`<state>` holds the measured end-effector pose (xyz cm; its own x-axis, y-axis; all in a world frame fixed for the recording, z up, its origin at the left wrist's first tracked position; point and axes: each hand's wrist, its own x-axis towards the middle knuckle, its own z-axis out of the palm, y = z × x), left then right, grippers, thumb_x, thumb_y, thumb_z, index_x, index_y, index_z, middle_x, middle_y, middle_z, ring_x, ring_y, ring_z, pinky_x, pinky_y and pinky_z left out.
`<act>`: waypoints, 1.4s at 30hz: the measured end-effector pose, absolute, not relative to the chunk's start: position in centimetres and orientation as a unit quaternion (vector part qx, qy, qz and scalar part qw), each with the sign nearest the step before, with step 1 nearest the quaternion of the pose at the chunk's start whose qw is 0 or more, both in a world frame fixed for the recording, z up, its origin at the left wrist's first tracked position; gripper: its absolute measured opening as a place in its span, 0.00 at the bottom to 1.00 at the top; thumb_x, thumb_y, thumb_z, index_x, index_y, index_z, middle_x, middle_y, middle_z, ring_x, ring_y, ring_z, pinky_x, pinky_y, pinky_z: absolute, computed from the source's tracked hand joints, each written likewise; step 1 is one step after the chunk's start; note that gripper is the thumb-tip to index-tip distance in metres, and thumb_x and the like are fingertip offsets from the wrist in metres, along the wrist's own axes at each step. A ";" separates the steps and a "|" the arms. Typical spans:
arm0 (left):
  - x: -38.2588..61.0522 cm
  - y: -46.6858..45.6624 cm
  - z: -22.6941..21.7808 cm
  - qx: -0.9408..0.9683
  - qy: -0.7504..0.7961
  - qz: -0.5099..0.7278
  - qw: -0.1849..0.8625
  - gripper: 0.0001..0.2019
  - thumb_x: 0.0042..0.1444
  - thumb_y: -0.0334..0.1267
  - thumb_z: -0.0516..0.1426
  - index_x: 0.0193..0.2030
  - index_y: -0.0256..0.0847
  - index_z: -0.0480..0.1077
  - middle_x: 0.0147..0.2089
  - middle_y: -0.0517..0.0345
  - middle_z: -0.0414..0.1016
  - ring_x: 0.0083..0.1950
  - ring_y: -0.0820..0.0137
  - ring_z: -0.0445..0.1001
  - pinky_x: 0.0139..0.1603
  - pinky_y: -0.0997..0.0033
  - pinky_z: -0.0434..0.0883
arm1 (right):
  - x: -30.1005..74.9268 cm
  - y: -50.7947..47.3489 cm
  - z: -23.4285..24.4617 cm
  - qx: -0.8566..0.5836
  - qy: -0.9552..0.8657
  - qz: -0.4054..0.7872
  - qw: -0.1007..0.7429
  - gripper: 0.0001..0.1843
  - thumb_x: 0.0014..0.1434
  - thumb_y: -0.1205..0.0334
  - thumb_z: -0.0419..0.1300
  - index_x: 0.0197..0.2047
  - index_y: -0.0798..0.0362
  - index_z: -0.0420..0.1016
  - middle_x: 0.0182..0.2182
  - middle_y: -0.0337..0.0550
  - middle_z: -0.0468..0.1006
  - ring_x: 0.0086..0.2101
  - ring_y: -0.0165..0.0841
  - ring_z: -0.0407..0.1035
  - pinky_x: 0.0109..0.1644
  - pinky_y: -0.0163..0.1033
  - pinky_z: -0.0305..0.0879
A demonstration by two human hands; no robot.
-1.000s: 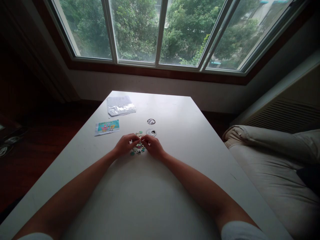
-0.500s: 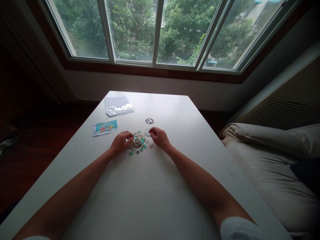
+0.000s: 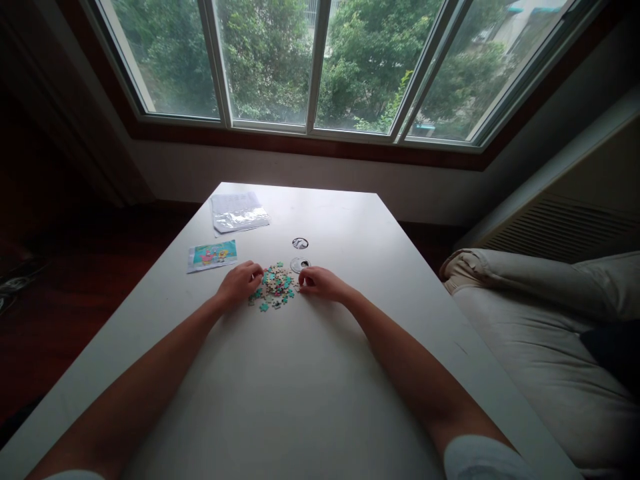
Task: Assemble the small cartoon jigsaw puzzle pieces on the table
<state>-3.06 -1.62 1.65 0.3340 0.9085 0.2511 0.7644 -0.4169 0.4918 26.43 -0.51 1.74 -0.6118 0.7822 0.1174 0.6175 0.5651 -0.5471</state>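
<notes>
Both hands have slid closer: jigsaw pieces [image 3: 275, 289] lie between left hand [image 3: 239, 285] and right hand [image 3: 320, 285], curled fingers touching, grips unclear.

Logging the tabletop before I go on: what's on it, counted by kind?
Puzzle piece pile, between left hand and right hand: 1
Picture card: 1
Clear plastic bag: 1
Round clear discs: 2
Total: 5, all on the white table

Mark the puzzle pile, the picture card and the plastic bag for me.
puzzle pile [image 3: 275, 289]: head view, middle of the heap.
picture card [image 3: 213, 255]: head view, centre of the printed face.
plastic bag [image 3: 239, 212]: head view, middle of the crinkled film.
</notes>
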 end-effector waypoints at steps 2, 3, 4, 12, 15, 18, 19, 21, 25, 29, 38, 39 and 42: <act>-3.2 -1.3 1.5 0.789 0.521 0.272 0.179 0.10 0.60 0.41 0.53 0.38 0.44 0.76 0.40 0.56 0.77 0.36 0.67 0.72 0.37 0.69 0.65 | 25.5 -0.7 0.9 -0.410 -0.865 0.188 0.220 0.05 0.58 0.61 0.68 0.37 0.52 0.77 0.28 0.36 0.71 0.29 0.28 0.63 0.35 0.33 0.54; -3.3 -1.1 1.4 0.778 0.524 0.284 0.197 0.11 0.60 0.41 0.53 0.38 0.44 0.76 0.40 0.56 0.78 0.37 0.67 0.72 0.38 0.69 0.66 | 25.0 -0.9 0.5 -0.415 -0.862 0.166 0.240 0.05 0.60 0.60 0.67 0.36 0.52 0.76 0.28 0.36 0.71 0.30 0.29 0.63 0.37 0.34 0.55; -3.3 -1.0 1.2 0.768 0.528 0.295 0.213 0.11 0.59 0.41 0.53 0.39 0.43 0.77 0.39 0.57 0.78 0.36 0.67 0.72 0.37 0.70 0.66 | 24.5 -1.1 0.2 -0.405 -0.866 0.157 0.249 0.06 0.62 0.59 0.65 0.36 0.52 0.76 0.28 0.37 0.72 0.30 0.29 0.63 0.38 0.35 0.56; -3.0 -0.8 -0.2 0.733 0.533 0.351 0.234 0.12 0.57 0.39 0.53 0.40 0.41 0.77 0.34 0.59 0.78 0.32 0.69 0.71 0.35 0.71 0.65 | 22.5 -2.6 -0.3 -0.370 -0.881 0.102 0.277 0.22 0.62 0.51 0.65 0.57 0.49 0.73 0.47 0.50 0.74 0.48 0.42 0.65 0.53 0.46 0.62; -2.8 -1.0 -0.3 0.733 0.530 0.354 0.236 0.13 0.58 0.39 0.52 0.41 0.41 0.77 0.35 0.59 0.79 0.33 0.69 0.71 0.36 0.71 0.66 | 22.0 -3.0 -0.1 -0.381 -0.885 0.088 0.254 0.33 0.59 0.49 0.68 0.64 0.48 0.68 0.52 0.52 0.71 0.52 0.46 0.63 0.58 0.50 0.60; -2.6 -1.1 -0.2 0.743 0.526 0.343 0.231 0.12 0.57 0.38 0.53 0.40 0.42 0.78 0.36 0.59 0.79 0.34 0.69 0.72 0.37 0.71 0.67 | 21.0 -3.5 0.0 -0.407 -0.878 0.086 0.236 0.28 0.60 0.49 0.67 0.61 0.46 0.71 0.50 0.50 0.72 0.51 0.45 0.62 0.58 0.50 0.60; -2.6 -1.1 -0.2 0.748 0.524 0.338 0.229 0.12 0.57 0.38 0.53 0.40 0.42 0.78 0.37 0.59 0.79 0.36 0.69 0.73 0.38 0.71 0.67 | 20.7 -3.6 0.0 -0.420 -0.872 0.084 0.236 0.26 0.60 0.50 0.66 0.60 0.46 0.72 0.49 0.49 0.72 0.50 0.44 0.62 0.57 0.49 0.60; -2.4 -1.2 -0.2 0.752 0.522 0.333 0.225 0.12 0.57 0.36 0.53 0.40 0.43 0.78 0.38 0.59 0.79 0.38 0.68 0.73 0.40 0.71 0.68 | 20.0 -3.6 0.0 -0.435 -0.865 0.080 0.238 0.23 0.60 0.52 0.66 0.58 0.46 0.73 0.48 0.48 0.72 0.49 0.43 0.63 0.55 0.47 0.60; -2.2 -1.2 -0.1 0.742 0.539 0.340 0.207 0.13 0.56 0.34 0.51 0.40 0.43 0.77 0.40 0.58 0.79 0.40 0.68 0.74 0.42 0.70 0.70 | 19.1 -2.6 -0.3 -0.430 -0.863 0.090 0.250 0.13 0.61 0.59 0.65 0.50 0.47 0.76 0.44 0.46 0.74 0.46 0.40 0.64 0.51 0.43 0.61; -2.1 -1.5 0.2 0.744 0.564 0.331 0.137 0.11 0.57 0.33 0.51 0.38 0.42 0.76 0.40 0.57 0.77 0.40 0.67 0.73 0.45 0.67 0.69 | 19.0 -1.1 -0.8 -0.427 -0.843 0.144 0.293 0.06 0.62 0.63 0.63 0.43 0.49 0.78 0.39 0.43 0.76 0.41 0.37 0.67 0.46 0.39 0.62; -1.3 -3.1 1.4 0.773 0.595 0.220 0.027 0.07 0.59 0.38 0.56 0.40 0.44 0.75 0.40 0.53 0.73 0.45 0.61 0.71 0.49 0.62 0.65 | 19.8 -0.6 -1.0 -0.383 -0.798 0.257 0.388 0.12 0.64 0.67 0.57 0.47 0.49 0.79 0.39 0.41 0.80 0.37 0.33 0.70 0.44 0.36 0.62; -1.1 -3.2 1.5 0.773 0.597 0.213 0.023 0.07 0.59 0.39 0.56 0.41 0.44 0.75 0.41 0.53 0.73 0.46 0.61 0.71 0.49 0.61 0.65 | 19.8 -0.7 -1.0 -0.388 -0.796 0.257 0.388 0.12 0.63 0.67 0.57 0.46 0.49 0.79 0.38 0.40 0.80 0.35 0.32 0.69 0.43 0.36 0.62; -0.7 -3.7 2.0 0.774 0.603 0.193 0.017 0.10 0.59 0.43 0.57 0.43 0.44 0.76 0.43 0.52 0.73 0.47 0.59 0.70 0.50 0.60 0.65 | 19.9 -0.9 -1.0 -0.408 -0.784 0.262 0.387 0.07 0.62 0.64 0.59 0.42 0.50 0.78 0.31 0.37 0.77 0.30 0.30 0.65 0.37 0.34 0.60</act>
